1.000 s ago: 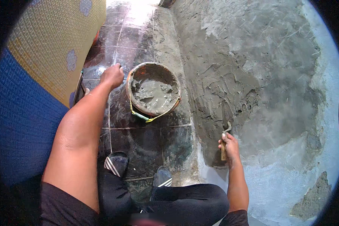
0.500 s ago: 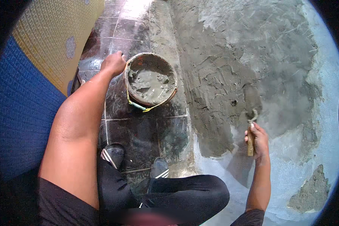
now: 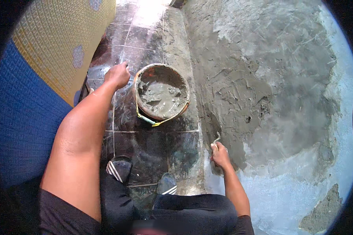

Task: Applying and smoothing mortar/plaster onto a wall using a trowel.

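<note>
My left hand (image 3: pixel 117 75) is curled closed a little left of the bucket's rim, with a small dark shape at its fingers that I cannot make out. The round mortar bucket (image 3: pixel 135 92), crusted orange plastic with a wire handle, stands on dark tiles and holds wet grey mortar. My right hand (image 3: pixel 219 156) grips a trowel (image 3: pixel 218 137) by its handle, largely covered by my fingers. The blade lies against rough wet mortar (image 3: pixel 247 105) near that surface's left edge, where it is hard to tell apart from the mortar.
A padded yellow and blue panel (image 3: pixel 59 58) stands along the left. Dark tiled floor (image 3: pixel 145 145) runs beneath the bucket and my striped sandals (image 3: pixel 119 168). A pale bluish surface (image 3: pixel 274 192) with a rough patch borders the grey mortar at the right.
My right hand and trowel moved right, then back left and slightly down toward the mortar's left edge. My left hand stays beside the bucket. The whole view shifts slightly.
</note>
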`<move>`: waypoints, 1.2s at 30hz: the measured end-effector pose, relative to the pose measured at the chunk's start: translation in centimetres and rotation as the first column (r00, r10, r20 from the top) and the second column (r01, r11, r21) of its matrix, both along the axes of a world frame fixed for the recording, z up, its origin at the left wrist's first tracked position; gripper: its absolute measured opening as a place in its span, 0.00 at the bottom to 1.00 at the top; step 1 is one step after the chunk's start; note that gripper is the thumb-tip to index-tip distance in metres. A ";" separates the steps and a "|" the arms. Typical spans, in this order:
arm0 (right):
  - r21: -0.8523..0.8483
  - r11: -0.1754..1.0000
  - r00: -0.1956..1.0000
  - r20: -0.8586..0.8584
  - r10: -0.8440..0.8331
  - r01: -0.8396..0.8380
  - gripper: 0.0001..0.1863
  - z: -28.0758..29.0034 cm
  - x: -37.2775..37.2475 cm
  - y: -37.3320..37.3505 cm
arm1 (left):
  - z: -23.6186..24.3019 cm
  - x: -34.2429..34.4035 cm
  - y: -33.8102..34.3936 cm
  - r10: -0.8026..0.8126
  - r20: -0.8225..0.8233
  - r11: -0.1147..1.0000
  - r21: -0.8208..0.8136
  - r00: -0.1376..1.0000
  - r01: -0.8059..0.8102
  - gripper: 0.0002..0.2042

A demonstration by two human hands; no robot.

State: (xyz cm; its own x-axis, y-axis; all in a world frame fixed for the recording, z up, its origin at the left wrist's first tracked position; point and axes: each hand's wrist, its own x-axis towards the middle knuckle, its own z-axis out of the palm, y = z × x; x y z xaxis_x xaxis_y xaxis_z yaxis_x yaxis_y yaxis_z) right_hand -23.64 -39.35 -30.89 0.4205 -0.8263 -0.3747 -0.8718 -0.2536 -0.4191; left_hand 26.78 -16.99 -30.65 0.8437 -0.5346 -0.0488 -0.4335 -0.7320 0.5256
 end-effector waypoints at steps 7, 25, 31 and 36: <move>-0.177 0.980 0.995 -0.048 0.084 -0.091 0.24 1.5 -0.7 -3.3 | -2.1 0.8 0.5 0.000 0.014 1.000 0.030 1.000 0.000 0.19; -0.203 0.977 0.998 0.045 -0.054 0.062 0.18 24.9 0.3 1.9 | 0.3 -0.6 -0.7 -0.013 0.023 0.998 -0.060 1.000 0.014 0.19; -0.315 0.946 0.976 0.219 -0.003 0.074 0.19 30.7 1.3 3.3 | 0.5 -0.4 -0.8 -0.006 0.017 0.999 -0.036 1.000 0.007 0.19; -0.094 0.995 0.973 0.225 0.042 -0.022 0.22 26.7 2.5 2.5 | 0.4 -0.3 -1.1 -0.022 0.013 0.999 -0.048 1.000 0.022 0.18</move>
